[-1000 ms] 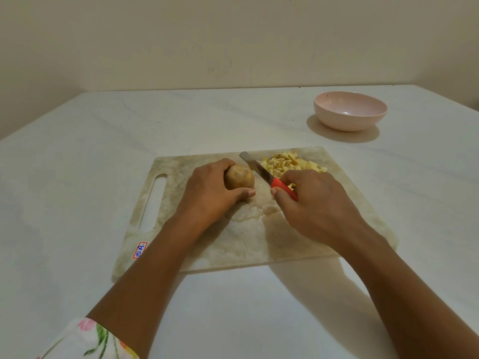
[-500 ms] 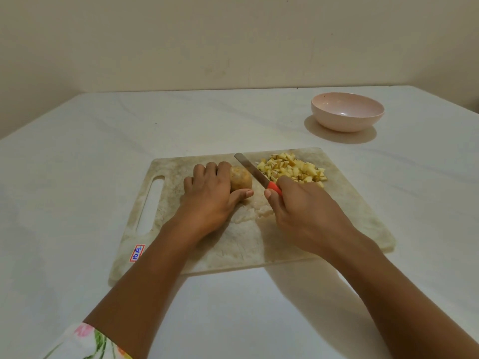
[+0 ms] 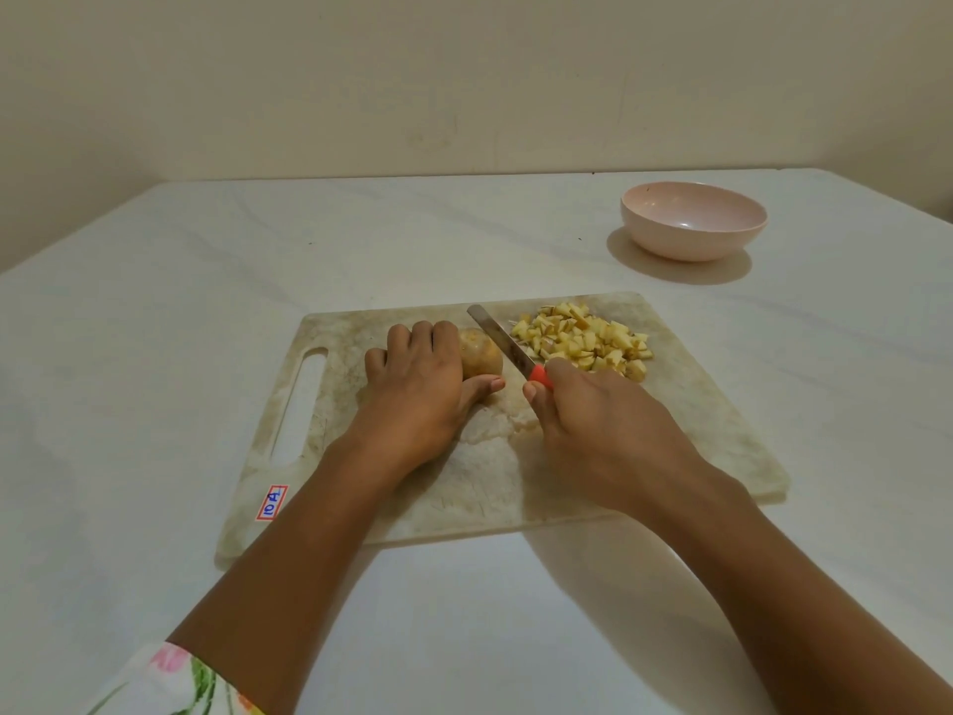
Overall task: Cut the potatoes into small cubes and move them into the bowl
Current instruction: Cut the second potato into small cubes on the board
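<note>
The left hand (image 3: 412, 384) is gripping a whole, unpeeled potato (image 3: 482, 356) on the cutting board (image 3: 696, 405). The fingers are curling over the top and the thumb is lying along the near side, so the hand is covering the potato's left half.

The right hand (image 3: 593, 420) is gripping the knife (image 3: 503, 343). The fist is hiding nearly all of the red handle, leaving only a short red section exposed at the blade root. The blade is angling away to the far left and passing just right of the potato. It appears to be just beside the potato, but whether the edge is touching it cannot be determined from this angle.

A pile of potato cubes (image 3: 588, 340) is sitting on the far right part of the board, right of the blade. The right hand is masking the pile's near edge.

The pink bowl (image 3: 693, 221) is standing on the white table (image 3: 154, 327) beyond the board's far right corner, well apart from the pile. Its near rim is blocking the inner near wall.

A floral sleeve (image 3: 170, 683) is being cut off by the bottom frame edge, as is the right forearm.
</note>
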